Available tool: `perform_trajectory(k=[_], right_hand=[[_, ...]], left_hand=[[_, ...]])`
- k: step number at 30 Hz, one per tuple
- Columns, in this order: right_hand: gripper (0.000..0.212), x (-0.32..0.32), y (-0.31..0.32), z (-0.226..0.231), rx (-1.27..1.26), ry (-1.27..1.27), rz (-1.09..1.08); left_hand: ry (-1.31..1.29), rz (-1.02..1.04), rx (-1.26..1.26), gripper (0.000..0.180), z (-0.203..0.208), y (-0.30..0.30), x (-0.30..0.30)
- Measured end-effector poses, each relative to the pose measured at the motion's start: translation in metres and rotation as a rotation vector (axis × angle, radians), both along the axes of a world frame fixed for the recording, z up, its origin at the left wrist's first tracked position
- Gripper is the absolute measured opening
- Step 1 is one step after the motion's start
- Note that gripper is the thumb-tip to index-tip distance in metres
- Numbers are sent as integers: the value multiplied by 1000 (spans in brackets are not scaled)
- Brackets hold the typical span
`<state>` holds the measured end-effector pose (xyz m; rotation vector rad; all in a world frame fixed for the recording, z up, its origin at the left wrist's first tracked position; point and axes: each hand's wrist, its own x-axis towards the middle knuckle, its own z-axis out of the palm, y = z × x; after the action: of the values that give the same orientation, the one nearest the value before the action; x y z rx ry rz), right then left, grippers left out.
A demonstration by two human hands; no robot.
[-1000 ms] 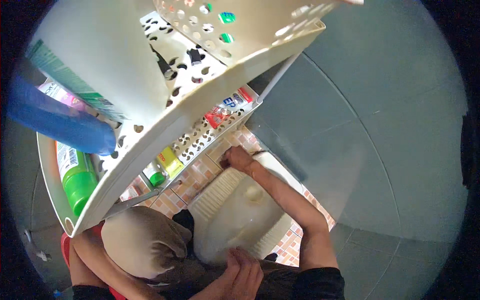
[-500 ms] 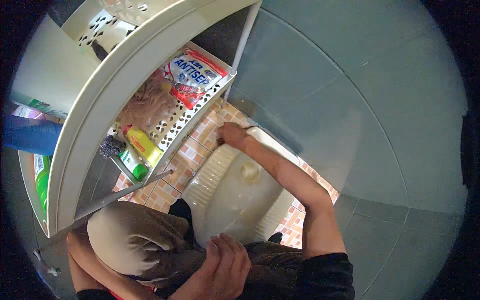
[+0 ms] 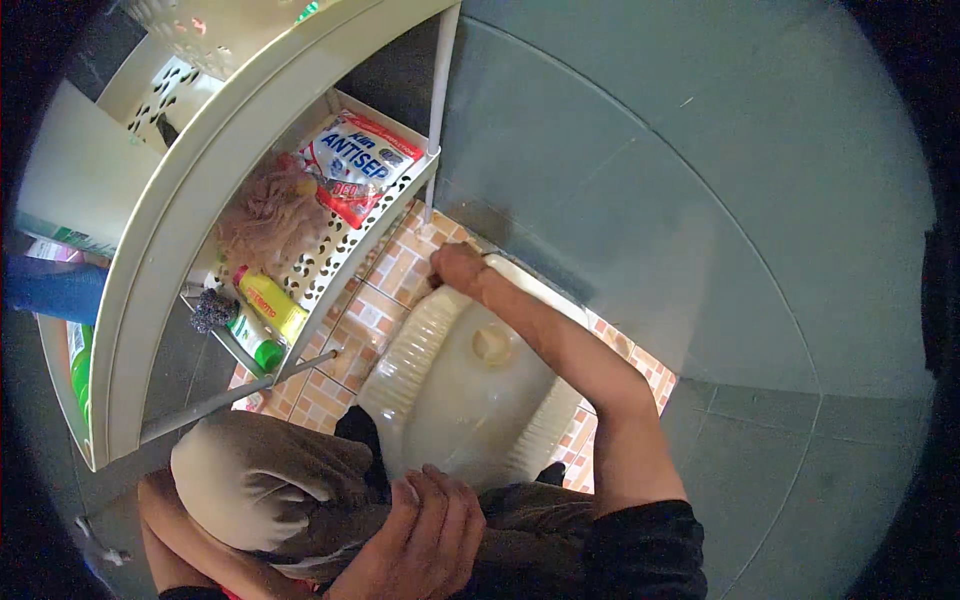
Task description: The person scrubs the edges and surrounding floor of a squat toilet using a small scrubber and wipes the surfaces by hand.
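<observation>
A cream squat toilet point(image 3: 490, 390) with ribbed footrests is set in the floor ahead of me. My right arm reaches over its right side. At its far left corner my right hand point(image 3: 460, 266) is closed, fingers curled down by the rim; whatever they hold, if anything, is hidden. Close to my body, my left hand point(image 3: 425, 535) lies over my dark trousers with its fingers loosely extended and nothing visible in them. My left forearm passes around my bent left knee point(image 3: 240, 480).
A cream corner shelf point(image 3: 200, 180) stands at left, its curved edge jutting out. On it are a red and white pouch point(image 3: 365, 160), a mesh puff point(image 3: 275, 215), a yellow tube point(image 3: 270, 305) and a scrubber point(image 3: 213, 311). Grey walls point(image 3: 640, 200) close in at right.
The view has shifted slightly, so the shelf sits a little further left. My right hand stays at the toilet's far corner. My left hand remains over my trousers.
</observation>
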<state>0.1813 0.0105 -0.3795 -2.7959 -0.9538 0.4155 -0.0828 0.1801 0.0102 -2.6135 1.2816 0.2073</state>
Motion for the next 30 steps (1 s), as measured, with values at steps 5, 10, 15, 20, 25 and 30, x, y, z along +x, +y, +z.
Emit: perform_trajectory(k=[5, 10, 15, 20, 25, 30], right_hand=[[19, 14, -15, -12, -132, -103, -53], [19, 12, 3, -19, -114, -147, 66], [21, -13, 43, -21, 30, -124, 148], [32, -33, 68, -22, -5, 40, 199], [28, -35, 65, -28, 159, -57, 208], [20, -35, 61, -30, 102, -64, 196]], left_hand=[[13, 33, -42, 36, -2, -1, -2], [-77, -117, -38, 38, -4, 5, 9], [19, 49, -63, 36, -3, -6, -3], [4, 13, -121, 37, -10, 1, -3], [34, 17, -82, 39, -5, -4, -3], [46, 8, -49, 41, -6, -4, -3]])
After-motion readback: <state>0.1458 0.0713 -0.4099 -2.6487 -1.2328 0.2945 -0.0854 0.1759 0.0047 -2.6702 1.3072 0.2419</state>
